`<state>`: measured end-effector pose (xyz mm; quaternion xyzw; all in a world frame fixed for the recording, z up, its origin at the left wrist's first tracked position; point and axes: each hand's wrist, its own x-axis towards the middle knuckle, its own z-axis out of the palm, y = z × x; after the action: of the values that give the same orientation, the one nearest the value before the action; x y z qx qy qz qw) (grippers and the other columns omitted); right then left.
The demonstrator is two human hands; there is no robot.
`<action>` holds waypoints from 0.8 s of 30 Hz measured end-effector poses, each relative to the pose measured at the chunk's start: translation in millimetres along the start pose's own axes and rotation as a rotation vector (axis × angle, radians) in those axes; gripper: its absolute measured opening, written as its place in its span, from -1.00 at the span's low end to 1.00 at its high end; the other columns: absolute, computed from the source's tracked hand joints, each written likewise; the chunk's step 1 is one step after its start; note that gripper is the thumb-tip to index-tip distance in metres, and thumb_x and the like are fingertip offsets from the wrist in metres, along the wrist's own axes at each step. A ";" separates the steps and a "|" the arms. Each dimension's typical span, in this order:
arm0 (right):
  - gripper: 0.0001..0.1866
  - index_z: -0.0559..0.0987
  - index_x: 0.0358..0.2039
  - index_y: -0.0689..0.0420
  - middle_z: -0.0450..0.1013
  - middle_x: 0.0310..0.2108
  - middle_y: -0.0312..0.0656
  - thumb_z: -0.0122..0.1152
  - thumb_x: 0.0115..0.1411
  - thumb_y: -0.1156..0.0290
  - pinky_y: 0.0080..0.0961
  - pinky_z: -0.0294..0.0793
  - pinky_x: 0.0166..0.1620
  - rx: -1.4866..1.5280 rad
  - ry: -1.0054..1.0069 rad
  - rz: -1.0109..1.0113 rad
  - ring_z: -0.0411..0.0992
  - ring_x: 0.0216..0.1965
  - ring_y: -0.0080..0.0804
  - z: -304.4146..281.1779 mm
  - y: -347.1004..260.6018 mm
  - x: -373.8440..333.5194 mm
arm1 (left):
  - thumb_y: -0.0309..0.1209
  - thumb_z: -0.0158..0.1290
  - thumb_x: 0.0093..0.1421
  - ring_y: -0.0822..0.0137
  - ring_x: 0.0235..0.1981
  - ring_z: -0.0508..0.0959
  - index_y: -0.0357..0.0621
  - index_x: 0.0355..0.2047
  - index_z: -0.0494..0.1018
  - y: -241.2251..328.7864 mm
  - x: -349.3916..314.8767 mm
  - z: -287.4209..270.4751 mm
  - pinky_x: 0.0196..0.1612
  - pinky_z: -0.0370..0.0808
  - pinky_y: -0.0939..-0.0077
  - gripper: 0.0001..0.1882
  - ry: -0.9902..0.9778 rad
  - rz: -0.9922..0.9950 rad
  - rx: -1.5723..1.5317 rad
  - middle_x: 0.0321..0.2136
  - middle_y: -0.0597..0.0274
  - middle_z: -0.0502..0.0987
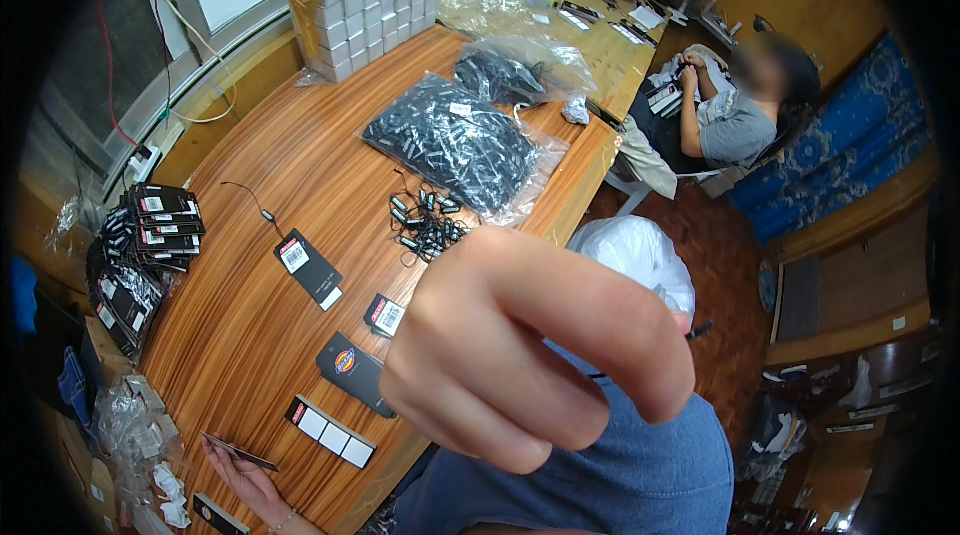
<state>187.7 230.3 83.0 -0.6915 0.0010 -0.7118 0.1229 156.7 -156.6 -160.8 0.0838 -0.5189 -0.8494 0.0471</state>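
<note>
Close to the camera, my right hand [530, 345] has its fingers curled in a pinch. A short piece of thin black cord [700, 330] pokes out past the index finger; most of it is hidden behind the hand. At the lower left, my left hand [238, 475] grips a dark hang tag [240, 452], seen almost edge-on. On the table between them lie a black tag with a round logo [350, 372], a strip with white labels [332, 432] and a partly covered black tag [383, 315]. Farther off, a black tag [308, 268] has a cord attached.
Loose black cords [425, 220] lie beside a clear bag of black cords [455, 140] on the wooden table [240, 335]. Tag stacks [165, 225] stand left. Wrapped white boxes [365, 10] stand at the back. Another person [740, 115] sits at the far right.
</note>
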 end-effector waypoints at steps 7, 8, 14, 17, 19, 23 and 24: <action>-0.67 0.48 -0.43 0.43 0.29 -0.77 -0.28 -0.09 0.26 0.37 -0.62 0.03 -0.80 0.126 -0.090 -0.081 0.12 -0.84 -0.58 -7.5 4.3 0.3 | -0.38 -0.14 0.25 0.38 0.14 0.18 -0.22 0.13 0.09 -0.6 -0.7 -2.2 0.22 0.05 0.49 -0.54 -0.011 0.017 -0.012 0.11 0.15 0.19; -0.67 0.48 -0.43 0.43 0.28 -0.77 -0.28 -0.10 0.26 0.37 -0.62 0.03 -0.80 0.123 -0.096 -0.079 0.12 -0.83 -0.57 -7.5 4.2 0.7 | -0.38 -0.14 0.25 0.39 0.14 0.18 -0.22 0.13 0.09 -0.8 -0.6 -1.0 0.22 0.05 0.50 -0.54 -0.008 0.017 -0.008 0.11 0.15 0.19; -0.67 0.48 -0.40 0.43 0.28 -0.76 -0.26 -0.10 0.26 0.36 -0.58 0.05 -0.80 0.099 -0.124 -0.073 0.13 -0.82 -0.54 -7.6 3.3 2.1 | -0.37 -0.13 0.25 0.39 0.14 0.18 -0.23 0.13 0.10 -5.0 4.6 -6.9 0.20 0.05 0.51 -0.54 -0.047 0.021 -0.025 0.11 0.17 0.19; -0.69 0.47 -0.37 0.42 0.30 -0.71 -0.22 -0.07 0.25 0.36 -0.54 0.09 -0.77 0.097 -0.164 -0.025 0.16 -0.79 -0.48 -12.4 1.3 3.0 | -0.37 -0.13 0.25 0.39 0.13 0.19 -0.22 0.13 0.10 -1.6 1.7 -3.2 0.19 0.06 0.51 -0.53 -0.042 0.032 0.011 0.10 0.18 0.20; -0.70 0.46 -0.35 0.40 0.30 -0.68 -0.20 -0.06 0.25 0.35 -0.52 0.12 -0.75 0.099 -0.208 0.005 0.18 -0.77 -0.45 -16.0 1.8 1.9 | -0.38 -0.12 0.25 0.40 0.12 0.20 -0.21 0.13 0.10 -3.3 4.4 -8.6 0.18 0.08 0.51 -0.54 -0.041 0.027 0.023 0.09 0.19 0.21; -0.71 0.46 -0.31 0.31 0.25 -0.67 -0.22 -0.07 0.25 0.30 -0.53 0.16 -0.72 0.011 -0.249 0.028 0.19 -0.74 -0.44 -22.3 2.0 4.4 | -0.41 -0.11 0.24 0.42 0.06 0.27 -0.17 0.10 0.14 -6.2 1.7 -7.7 0.10 0.22 0.57 -0.57 -0.066 0.016 -0.066 0.02 0.22 0.29; -0.70 0.46 -0.31 0.29 0.23 -0.67 -0.25 -0.09 0.26 0.28 -0.56 0.15 -0.72 -0.022 -0.242 0.026 0.19 -0.73 -0.46 -21.7 3.0 5.2 | -0.45 -0.08 0.22 0.47 -0.03 0.35 -0.18 0.06 0.17 0.5 -3.3 11.0 0.02 0.31 0.60 -0.60 -0.072 0.008 -0.096 -0.05 0.25 0.33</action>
<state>166.8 222.9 86.7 -0.7736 0.0028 -0.6214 0.1238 157.8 -146.6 -155.1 0.0486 -0.4791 -0.8757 0.0360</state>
